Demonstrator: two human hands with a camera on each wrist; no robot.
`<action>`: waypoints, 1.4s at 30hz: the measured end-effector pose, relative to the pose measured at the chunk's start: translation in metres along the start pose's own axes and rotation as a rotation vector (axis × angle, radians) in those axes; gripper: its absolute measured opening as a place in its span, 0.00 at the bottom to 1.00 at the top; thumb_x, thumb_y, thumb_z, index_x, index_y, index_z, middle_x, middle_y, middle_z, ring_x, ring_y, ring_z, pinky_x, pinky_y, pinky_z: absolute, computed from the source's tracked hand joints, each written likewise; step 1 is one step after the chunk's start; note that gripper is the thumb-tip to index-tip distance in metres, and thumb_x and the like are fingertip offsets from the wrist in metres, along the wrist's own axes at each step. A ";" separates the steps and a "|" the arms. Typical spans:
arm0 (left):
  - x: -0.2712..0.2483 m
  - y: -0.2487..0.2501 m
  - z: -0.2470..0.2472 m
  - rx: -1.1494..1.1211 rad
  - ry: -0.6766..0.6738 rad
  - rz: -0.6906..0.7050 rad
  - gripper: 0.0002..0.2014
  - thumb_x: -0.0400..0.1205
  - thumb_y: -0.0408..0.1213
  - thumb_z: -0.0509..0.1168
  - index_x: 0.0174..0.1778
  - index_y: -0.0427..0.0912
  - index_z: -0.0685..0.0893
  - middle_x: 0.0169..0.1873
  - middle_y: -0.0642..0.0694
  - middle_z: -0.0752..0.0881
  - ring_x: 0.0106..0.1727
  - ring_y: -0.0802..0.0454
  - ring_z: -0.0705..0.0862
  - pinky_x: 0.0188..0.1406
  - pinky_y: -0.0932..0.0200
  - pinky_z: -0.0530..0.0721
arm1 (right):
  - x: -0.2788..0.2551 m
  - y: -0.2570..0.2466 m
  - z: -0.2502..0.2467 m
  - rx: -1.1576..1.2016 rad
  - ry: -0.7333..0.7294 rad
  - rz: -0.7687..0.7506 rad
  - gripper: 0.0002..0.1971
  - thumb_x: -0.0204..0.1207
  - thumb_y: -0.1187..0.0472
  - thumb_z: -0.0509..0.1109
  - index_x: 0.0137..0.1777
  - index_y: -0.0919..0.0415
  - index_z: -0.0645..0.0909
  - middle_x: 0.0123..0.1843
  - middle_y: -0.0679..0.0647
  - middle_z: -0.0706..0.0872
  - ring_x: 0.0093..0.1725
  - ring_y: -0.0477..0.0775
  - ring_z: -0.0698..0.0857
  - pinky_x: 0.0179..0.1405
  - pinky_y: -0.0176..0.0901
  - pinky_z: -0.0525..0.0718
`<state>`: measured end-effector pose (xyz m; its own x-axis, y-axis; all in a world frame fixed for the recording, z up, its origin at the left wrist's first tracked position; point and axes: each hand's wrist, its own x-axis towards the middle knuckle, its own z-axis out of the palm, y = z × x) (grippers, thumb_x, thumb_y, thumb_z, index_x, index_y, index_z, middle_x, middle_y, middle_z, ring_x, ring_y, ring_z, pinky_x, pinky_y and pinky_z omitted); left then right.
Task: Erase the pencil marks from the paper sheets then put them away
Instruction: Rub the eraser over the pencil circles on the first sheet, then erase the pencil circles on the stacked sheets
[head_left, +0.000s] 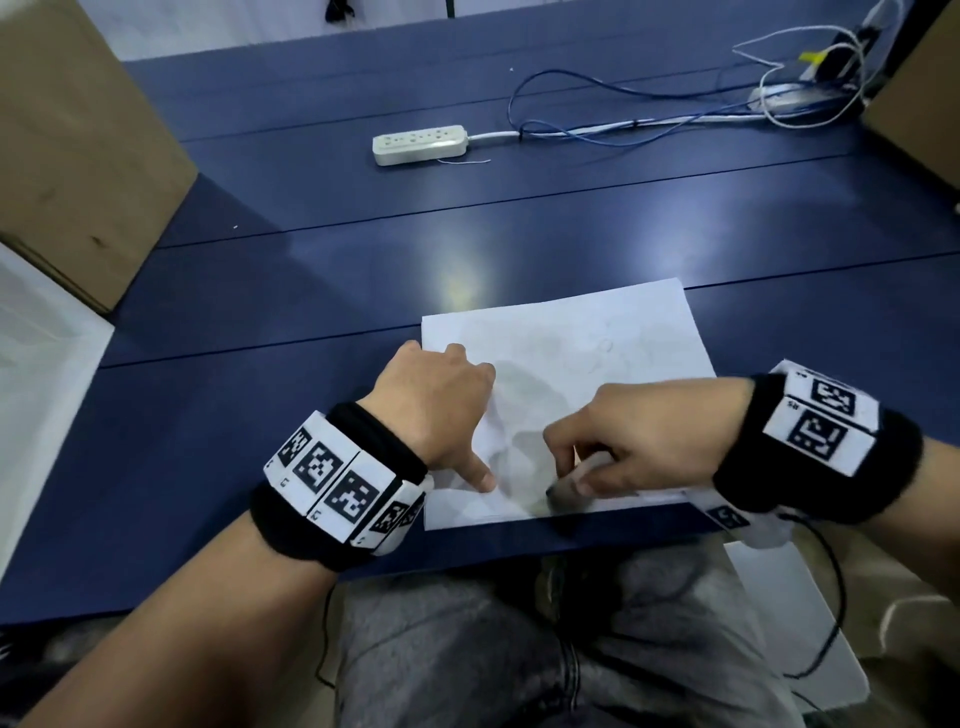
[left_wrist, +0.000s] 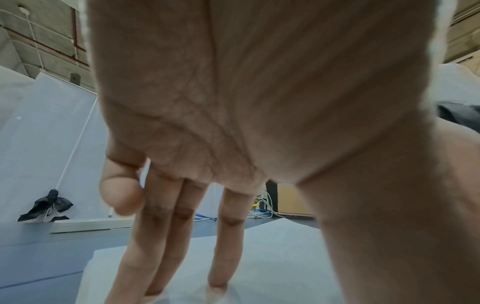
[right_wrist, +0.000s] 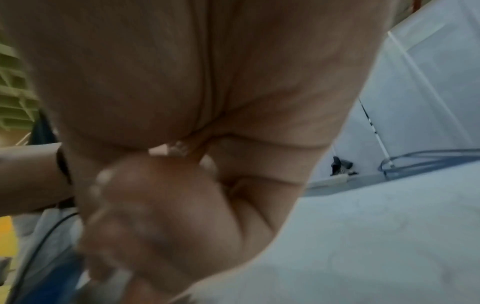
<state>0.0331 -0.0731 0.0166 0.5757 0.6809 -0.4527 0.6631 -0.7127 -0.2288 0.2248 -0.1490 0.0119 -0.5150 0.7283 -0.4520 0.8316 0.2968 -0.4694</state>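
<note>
Now the right hand (head_left: 618, 441) pinches the eraser (head_left: 569, 483), its tip on the paper (head_left: 597, 358) at the near edge. Just left of that grip, the left hand (head_left: 436, 410) presses down with straight fingers (left_wrist: 166, 242), holding nothing. Short strokes away from the pinned side should keep the sheet from buckling on the counter (head_left: 260, 415). Only the head view shows the eraser clearly; the left wrist view shows fingertips flat on paper.

Head camera looks down at the paper (head_left: 566, 364); wrist cameras (palm-close) share it.
</note>
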 end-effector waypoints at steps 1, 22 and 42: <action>0.000 0.000 0.000 -0.003 0.000 0.001 0.47 0.59 0.77 0.72 0.66 0.50 0.75 0.55 0.47 0.80 0.42 0.49 0.76 0.54 0.51 0.74 | 0.001 0.002 -0.001 -0.004 0.027 0.000 0.05 0.76 0.52 0.71 0.50 0.46 0.81 0.34 0.44 0.84 0.33 0.38 0.78 0.31 0.31 0.73; 0.064 0.001 -0.029 -0.271 0.189 0.062 0.36 0.67 0.68 0.74 0.66 0.49 0.83 0.61 0.51 0.79 0.62 0.47 0.80 0.60 0.50 0.80 | 0.024 0.079 -0.062 0.132 0.345 0.221 0.09 0.76 0.47 0.72 0.48 0.49 0.81 0.30 0.51 0.88 0.26 0.55 0.86 0.25 0.46 0.87; 0.076 -0.007 -0.013 -0.318 0.188 0.088 0.32 0.64 0.71 0.74 0.53 0.50 0.84 0.51 0.52 0.79 0.51 0.49 0.81 0.47 0.51 0.83 | 0.036 0.070 -0.072 -0.054 0.247 0.171 0.05 0.77 0.51 0.70 0.46 0.50 0.79 0.29 0.47 0.85 0.28 0.50 0.85 0.33 0.45 0.85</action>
<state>0.0783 -0.0137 -0.0054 0.6954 0.6592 -0.2860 0.7053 -0.7024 0.0961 0.2795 -0.0568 0.0173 -0.3061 0.8967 -0.3197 0.9152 0.1847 -0.3583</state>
